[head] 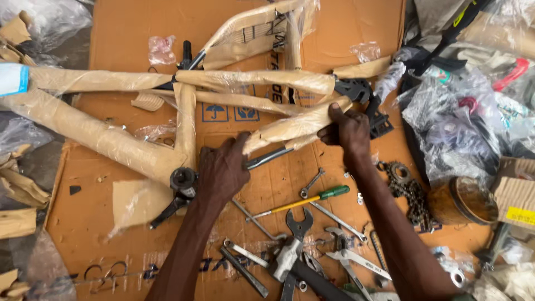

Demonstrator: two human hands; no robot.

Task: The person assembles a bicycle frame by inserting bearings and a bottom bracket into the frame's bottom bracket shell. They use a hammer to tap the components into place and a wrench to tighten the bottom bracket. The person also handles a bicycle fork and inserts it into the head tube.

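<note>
A bicycle frame (pixel 111 136) wrapped in brown paper and clear film lies on flattened cardboard (pixel 139 22). My left hand (pixel 223 167) grips the torn end of the wrapping on a lower rear tube (pixel 290 129), near the bare metal sticking out. My right hand (pixel 348 131) clasps the same wrapped tube further right, next to the black rear dropout (pixel 362 95). The black bottom bracket and crank arm (pixel 179 189) sit just left of my left hand.
Loose tools lie below my hands: a green-handled screwdriver (pixel 312 199), spanners (pixel 312 183), pliers (pixel 292 245) and an adjustable wrench (pixel 356 259). A chain with a sprocket (pixel 409 192) and a round tin (pixel 465 200) sit right. Plastic bags (pixel 462 117) pile at the right edge.
</note>
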